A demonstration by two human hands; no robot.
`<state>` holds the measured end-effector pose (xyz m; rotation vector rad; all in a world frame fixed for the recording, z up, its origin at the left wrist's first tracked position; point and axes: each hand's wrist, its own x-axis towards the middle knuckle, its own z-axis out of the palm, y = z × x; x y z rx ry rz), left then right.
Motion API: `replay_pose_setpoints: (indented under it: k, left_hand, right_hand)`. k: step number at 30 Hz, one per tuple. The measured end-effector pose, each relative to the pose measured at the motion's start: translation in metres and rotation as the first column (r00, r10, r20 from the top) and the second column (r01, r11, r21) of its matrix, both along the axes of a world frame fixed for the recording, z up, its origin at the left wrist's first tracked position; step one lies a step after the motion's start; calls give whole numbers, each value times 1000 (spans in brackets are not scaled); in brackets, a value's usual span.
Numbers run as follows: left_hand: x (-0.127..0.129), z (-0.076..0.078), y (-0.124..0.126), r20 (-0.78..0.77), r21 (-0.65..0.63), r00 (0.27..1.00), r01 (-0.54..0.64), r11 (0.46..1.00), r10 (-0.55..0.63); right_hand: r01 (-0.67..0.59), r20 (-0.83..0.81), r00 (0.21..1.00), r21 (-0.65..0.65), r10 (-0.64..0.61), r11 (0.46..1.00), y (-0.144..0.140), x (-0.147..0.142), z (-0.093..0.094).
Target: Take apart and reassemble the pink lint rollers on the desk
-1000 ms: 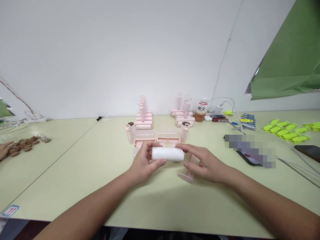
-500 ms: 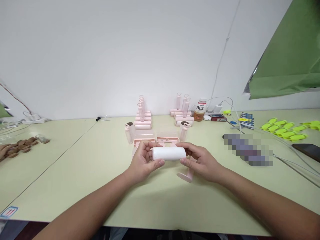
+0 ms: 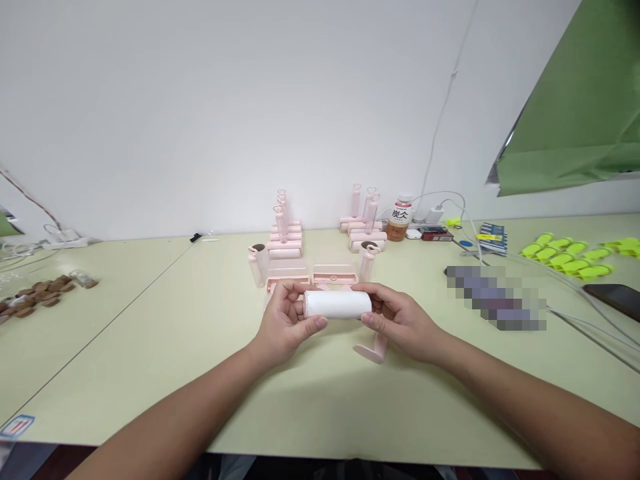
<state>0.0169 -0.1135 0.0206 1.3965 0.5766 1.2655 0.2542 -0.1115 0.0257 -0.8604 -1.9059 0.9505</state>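
A lint roller with a white paper roll [image 3: 338,305] is held level above the table between my two hands. My left hand [image 3: 283,328] is closed on the roll's left end, thumb at the front. At the right end, my right hand [image 3: 407,325] grips it with the thumb on the lower edge. A pink handle [image 3: 373,351] hangs below my right palm; where it joins the roll is hidden. Just behind the roll lie two pink cases with raised clear lids, a right case [image 3: 336,278] and a left case [image 3: 290,282] partly covered by my left hand.
Pink lint rollers [image 3: 281,225] stand in two groups near the wall, with dark-cored rolls [image 3: 371,247] in front. A labelled bottle [image 3: 401,218], cables and yellow-green pieces [image 3: 570,257] are on the right. Brown pieces [image 3: 43,293] lie at the far left.
Another person's hand at the far left edge has gone out of view. My hands keep the same hold on the lint roller, with hardly any movement.
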Motion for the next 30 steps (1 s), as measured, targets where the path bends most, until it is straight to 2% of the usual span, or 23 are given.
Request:
replay_pose_setpoints:
  k: [5,11,14,17,19,21,24,27,30]
  left_hand:
    - [-1,0,0,-9,-39,1000,3,999,-4]
    - [2,2,1,-89,-122,995,-51,991,40]
    - [4,3,1,-173,-154,984,-64,986,37]
    - [5,0,-2,-306,-121,951,-82,989,41]
    - [7,-2,-2,-486,-65,872,-106,992,61]
    - [11,-3,-2,-672,48,733,-99,994,105]
    - [23,0,4,-845,208,505,6,978,177]
    - [39,6,12,-938,220,297,109,969,180]
    - [48,10,14,-973,204,138,157,966,183]
  right_hand:
    - [-8,-23,1000,-48,7,999,1,0,-2]
    - [-16,-203,979,-153,-16,988,0,-4,4]
    - [102,-249,959,-150,-137,983,0,-4,9]
    - [250,-298,912,-141,-282,958,4,-1,12]
    - [309,-335,878,-148,-342,939,7,2,14]
    - [349,-371,845,-162,-385,923,11,5,15]
    - [393,-405,810,-162,-424,905,15,9,15]
    - [414,-402,808,-131,-430,901,17,11,15]
    - [435,-391,809,-104,-439,895,17,11,16]
